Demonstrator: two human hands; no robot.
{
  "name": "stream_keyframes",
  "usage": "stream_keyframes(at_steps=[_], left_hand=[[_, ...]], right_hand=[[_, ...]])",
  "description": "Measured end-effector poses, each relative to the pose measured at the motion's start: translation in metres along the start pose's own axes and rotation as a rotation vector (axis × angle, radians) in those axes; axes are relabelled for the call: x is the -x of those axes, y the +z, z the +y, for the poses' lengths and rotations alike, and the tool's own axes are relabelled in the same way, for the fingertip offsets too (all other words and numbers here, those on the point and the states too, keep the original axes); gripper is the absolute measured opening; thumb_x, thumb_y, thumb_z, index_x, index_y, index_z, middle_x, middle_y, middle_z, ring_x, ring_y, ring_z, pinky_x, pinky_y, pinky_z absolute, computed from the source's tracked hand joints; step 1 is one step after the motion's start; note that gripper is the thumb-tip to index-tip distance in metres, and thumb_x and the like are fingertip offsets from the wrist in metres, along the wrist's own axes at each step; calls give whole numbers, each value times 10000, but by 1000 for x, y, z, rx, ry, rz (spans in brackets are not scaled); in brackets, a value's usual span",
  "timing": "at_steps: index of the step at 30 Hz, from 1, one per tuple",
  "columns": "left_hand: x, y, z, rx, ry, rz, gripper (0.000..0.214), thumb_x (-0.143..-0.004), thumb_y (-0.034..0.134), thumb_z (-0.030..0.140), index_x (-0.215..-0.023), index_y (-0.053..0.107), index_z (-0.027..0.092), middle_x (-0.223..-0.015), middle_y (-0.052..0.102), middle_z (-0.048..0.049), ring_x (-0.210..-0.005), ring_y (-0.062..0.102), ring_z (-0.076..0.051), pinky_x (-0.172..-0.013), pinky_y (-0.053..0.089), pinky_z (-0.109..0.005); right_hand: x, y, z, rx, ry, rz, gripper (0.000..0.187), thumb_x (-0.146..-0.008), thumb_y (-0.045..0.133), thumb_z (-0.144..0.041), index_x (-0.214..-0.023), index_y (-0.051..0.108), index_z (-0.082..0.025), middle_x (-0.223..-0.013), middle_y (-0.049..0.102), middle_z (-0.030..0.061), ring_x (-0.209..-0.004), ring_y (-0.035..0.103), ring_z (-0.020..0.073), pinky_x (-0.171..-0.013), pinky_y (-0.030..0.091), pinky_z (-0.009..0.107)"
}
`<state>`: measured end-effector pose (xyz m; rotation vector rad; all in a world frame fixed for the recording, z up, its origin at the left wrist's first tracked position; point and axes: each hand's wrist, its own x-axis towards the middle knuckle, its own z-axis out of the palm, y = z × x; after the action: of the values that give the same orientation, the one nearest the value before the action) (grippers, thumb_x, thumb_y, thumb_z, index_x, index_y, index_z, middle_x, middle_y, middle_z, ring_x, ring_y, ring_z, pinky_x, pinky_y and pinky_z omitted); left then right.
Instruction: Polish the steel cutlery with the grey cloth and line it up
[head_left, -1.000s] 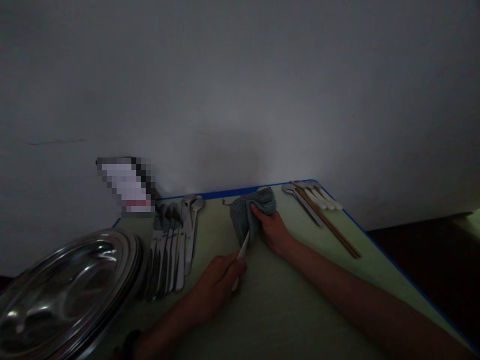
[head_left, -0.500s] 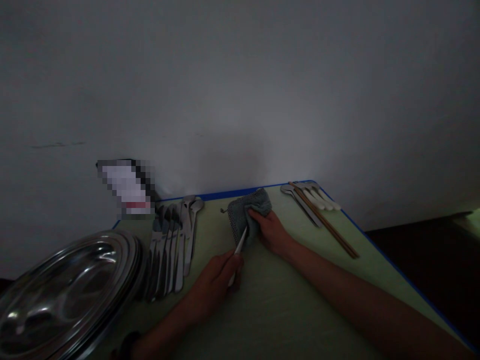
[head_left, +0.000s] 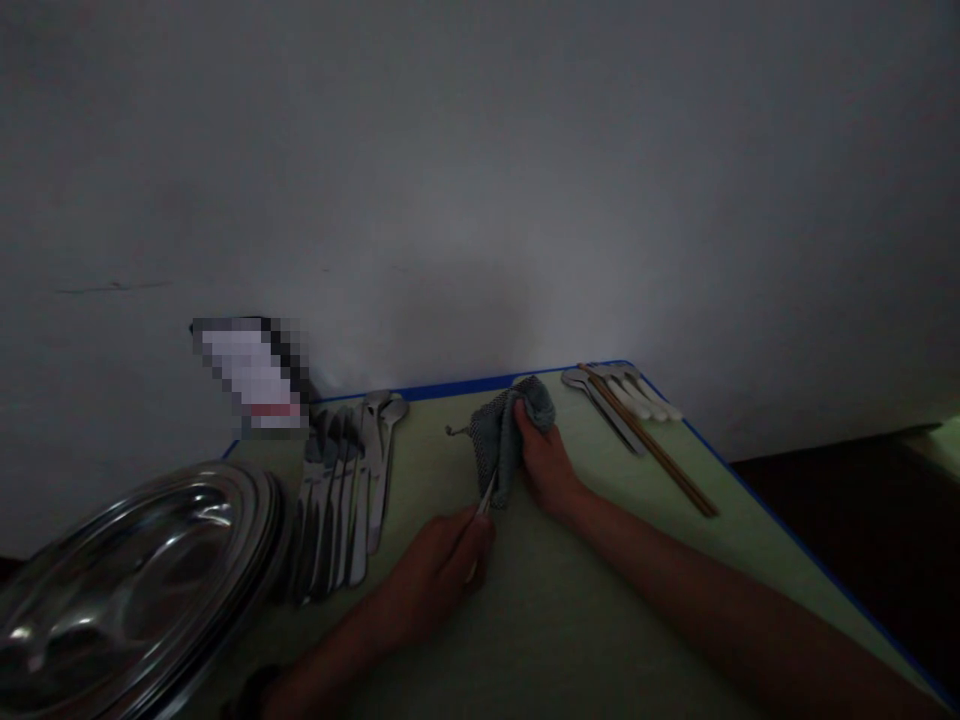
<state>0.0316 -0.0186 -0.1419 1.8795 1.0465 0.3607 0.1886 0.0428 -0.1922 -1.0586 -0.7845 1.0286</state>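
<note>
My left hand is closed around the handle of a pale-handled piece of cutlery. Its far end goes into a grey-blue cloth and is hidden there, so I cannot tell its kind. Gripped in my right hand, the cloth is folded around that far end, with a small loop sticking out on its left. Right of the cloth lie metal spoons, a pair of wooden chopsticks and several white-handled utensils. To the left, several metal knives, forks and spoons lie side by side.
A stack of shiny divided metal trays fills the table's near left. Behind the cutlery, a blurred-out device leans on the wall. The pale green table has a blue edge and meets the wall at the back.
My right hand has shifted slightly right and turned, bunching the cloth more narrowly. My left hand has moved a little right with the utensil, which now sits deeper in the cloth.
</note>
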Motion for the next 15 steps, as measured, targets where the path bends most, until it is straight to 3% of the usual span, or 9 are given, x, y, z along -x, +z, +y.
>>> stream_keyframes(at_steps=[7,15], left_hand=[[-1,3,-6,76,9,32,363,-914,263,379,-627,402,206,-570,433,40,-552,437,-124,-577,354,-229],[-4,-2,-9,-107,38,-18,360,-911,257,365,-627,409,204,-583,457,35,-561,456,-127,-570,330,-235]], right_hand=[[0,1,-2,-75,79,-118,357,-708,600,-470,-953,640,-214,-975,681,24,-1016,578,188,-938,401,339],[4,1,-11,-58,13,-184,315,-650,694,-326,-942,642,-222,-1034,666,15,-999,585,185,-936,408,344]])
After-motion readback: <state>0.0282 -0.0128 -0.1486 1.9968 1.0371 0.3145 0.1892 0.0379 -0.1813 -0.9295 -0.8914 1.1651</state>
